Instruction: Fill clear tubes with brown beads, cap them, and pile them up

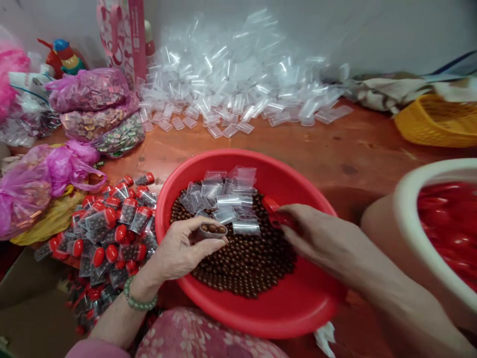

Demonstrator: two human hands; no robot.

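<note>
My left hand, with a green bead bracelet at its wrist, is closed round a clear plastic container. Its mouth faces up, and small brown balls show at the top. Across the basin, my right hand grips a red plastic cap; whether more caps are in the fingers is hidden. Both hands hover over a red basin with many shiny brown balls in it. On top of these balls lie several clear empty containers.
Filled, red-capped containers are heaped to the left. Clear containers pile against the wall. Pink bags stand back left. At the right are a white-rimmed tub of red caps and a yellow basket.
</note>
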